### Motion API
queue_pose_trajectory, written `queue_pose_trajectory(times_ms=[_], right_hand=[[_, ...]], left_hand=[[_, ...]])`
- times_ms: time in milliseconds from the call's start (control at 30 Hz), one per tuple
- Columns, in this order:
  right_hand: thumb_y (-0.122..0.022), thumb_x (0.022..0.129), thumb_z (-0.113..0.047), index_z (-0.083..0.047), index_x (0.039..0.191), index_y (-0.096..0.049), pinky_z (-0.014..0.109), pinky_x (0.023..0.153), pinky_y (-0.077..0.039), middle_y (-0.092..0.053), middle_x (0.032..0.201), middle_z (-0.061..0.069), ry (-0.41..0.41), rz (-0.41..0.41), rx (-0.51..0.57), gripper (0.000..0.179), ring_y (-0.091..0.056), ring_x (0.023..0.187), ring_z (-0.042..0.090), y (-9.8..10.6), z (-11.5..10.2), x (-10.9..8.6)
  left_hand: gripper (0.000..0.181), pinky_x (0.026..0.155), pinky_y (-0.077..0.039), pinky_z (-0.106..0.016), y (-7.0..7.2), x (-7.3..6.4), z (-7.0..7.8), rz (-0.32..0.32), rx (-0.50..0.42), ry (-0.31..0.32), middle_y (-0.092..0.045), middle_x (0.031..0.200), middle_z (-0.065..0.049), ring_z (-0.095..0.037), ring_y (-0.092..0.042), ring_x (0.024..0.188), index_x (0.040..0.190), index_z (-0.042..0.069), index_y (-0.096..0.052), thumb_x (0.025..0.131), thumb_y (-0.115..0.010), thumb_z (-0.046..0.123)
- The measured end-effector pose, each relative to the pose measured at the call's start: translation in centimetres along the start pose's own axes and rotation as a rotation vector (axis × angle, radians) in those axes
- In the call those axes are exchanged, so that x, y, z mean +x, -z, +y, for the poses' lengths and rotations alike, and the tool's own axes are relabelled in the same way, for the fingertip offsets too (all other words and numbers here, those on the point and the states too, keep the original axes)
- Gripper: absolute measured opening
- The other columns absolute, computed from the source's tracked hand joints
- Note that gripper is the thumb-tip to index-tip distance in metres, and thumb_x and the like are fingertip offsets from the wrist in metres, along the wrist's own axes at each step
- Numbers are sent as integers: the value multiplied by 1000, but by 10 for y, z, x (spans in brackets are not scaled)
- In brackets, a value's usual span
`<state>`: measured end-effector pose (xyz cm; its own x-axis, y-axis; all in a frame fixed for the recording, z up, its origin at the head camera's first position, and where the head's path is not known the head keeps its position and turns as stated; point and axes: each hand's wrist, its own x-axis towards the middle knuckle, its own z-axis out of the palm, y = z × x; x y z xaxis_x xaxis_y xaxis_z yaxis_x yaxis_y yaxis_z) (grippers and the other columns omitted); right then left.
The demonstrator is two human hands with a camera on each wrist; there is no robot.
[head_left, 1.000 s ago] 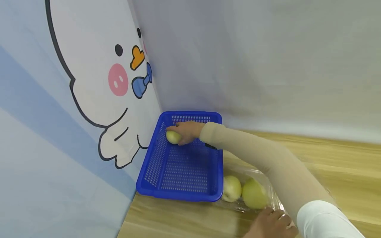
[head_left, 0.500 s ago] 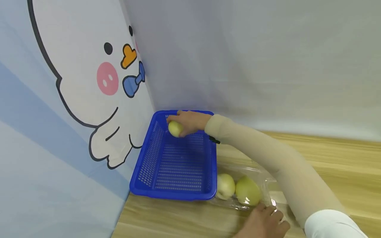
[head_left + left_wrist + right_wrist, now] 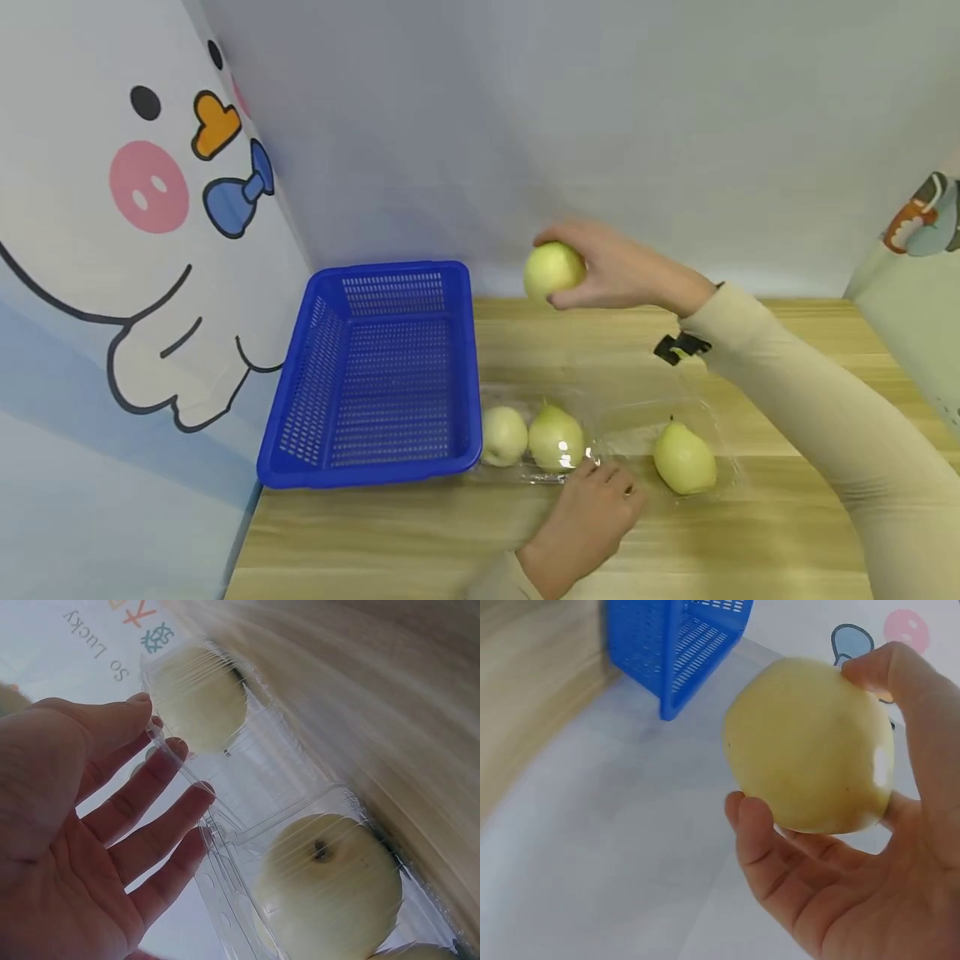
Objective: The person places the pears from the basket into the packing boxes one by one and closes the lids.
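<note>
My right hand [image 3: 611, 267] grips a pale yellow pear [image 3: 553, 272] in the air, to the right of the blue plastic basket [image 3: 474, 400]. In the right wrist view, thumb and fingers curl round the pear [image 3: 810, 746]. My left hand [image 3: 588, 521] is at the front edge of a clear plastic clamshell box [image 3: 277, 817]; in the left wrist view its thumb and fingertips pinch the rim. Two pears, one round [image 3: 504, 436] and one with a stem [image 3: 556, 437], lie in the box's left part. Another pear [image 3: 684, 458] lies in its right part.
The basket stands on the wooden table [image 3: 390, 542] by the cartoon-printed left wall [image 3: 67, 350]. A pale back wall [image 3: 525, 125] rises behind the table. Something yellowish-green [image 3: 693, 364] shows partly behind the right wrist's black strap [image 3: 678, 346].
My right hand has lifted the pear out of the basket and carried it to the right. The head view has swung right, bringing the pear in the box's right part into sight.
</note>
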<state>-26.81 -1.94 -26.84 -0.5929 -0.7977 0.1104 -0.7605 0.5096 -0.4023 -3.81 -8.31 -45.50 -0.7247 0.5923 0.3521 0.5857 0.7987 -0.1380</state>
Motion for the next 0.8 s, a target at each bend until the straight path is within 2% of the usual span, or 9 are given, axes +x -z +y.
queue_pose_trajectory(times_ms=[133, 300, 400, 533, 667, 800], right_hand=[[-82, 83, -33, -3, 141, -58, 39, 73, -62, -70, 122, 15, -119, -29, 32, 69, -68, 98, 26, -11, 7, -66], [-80, 84, -39, -3, 138, -54, 29, 60, -56, -69, 98, 7, -289, -168, 84, 70, -64, 75, 15, -47, 14, -131], [-81, 83, -40, -4, 133, -54, 29, 58, -53, -66, 89, 3, -342, -248, 100, 67, -61, 70, 13, -69, 20, -147], [-82, 81, -44, -8, 126, -60, 27, 59, -51, -65, 85, -1, -362, -313, 71, 62, -60, 69, 12, -91, 26, -156], [-82, 80, -46, -8, 120, -64, 25, 61, -50, -65, 85, -3, -338, -343, 37, 58, -59, 71, 11, -104, 28, -158], [-80, 83, -47, -5, 121, -68, 24, 60, -49, -66, 86, -3, -333, -346, 33, 59, -58, 71, 10, -110, 31, -161]], left_hand=[[20, 94, -55, -23, 0, -2, -1, 19, 1, 7, -74, 114, 14, -6, -68, 110, 105, 33, -77, 88, -87, 30], [19, 89, -55, -22, -2, -6, 1, 44, -11, -16, -75, 109, 13, -7, -69, 106, 103, 30, -78, 87, -88, 31], [17, 87, -55, -21, -5, -6, 0, 41, -24, -11, -76, 106, 12, -7, -69, 103, 102, 29, -79, 88, -88, 31], [13, 85, -55, -20, -7, -7, 0, 45, -34, -10, -76, 102, 12, -6, -69, 98, 100, 27, -81, 89, -86, 32], [10, 82, -52, -17, -9, -6, -1, 57, -24, -26, -75, 98, 12, -4, -67, 89, 95, 26, -82, 89, -86, 33], [10, 78, -50, -15, -11, -4, -2, 78, -19, -40, -73, 98, 12, -2, -67, 85, 95, 26, -83, 89, -86, 34]])
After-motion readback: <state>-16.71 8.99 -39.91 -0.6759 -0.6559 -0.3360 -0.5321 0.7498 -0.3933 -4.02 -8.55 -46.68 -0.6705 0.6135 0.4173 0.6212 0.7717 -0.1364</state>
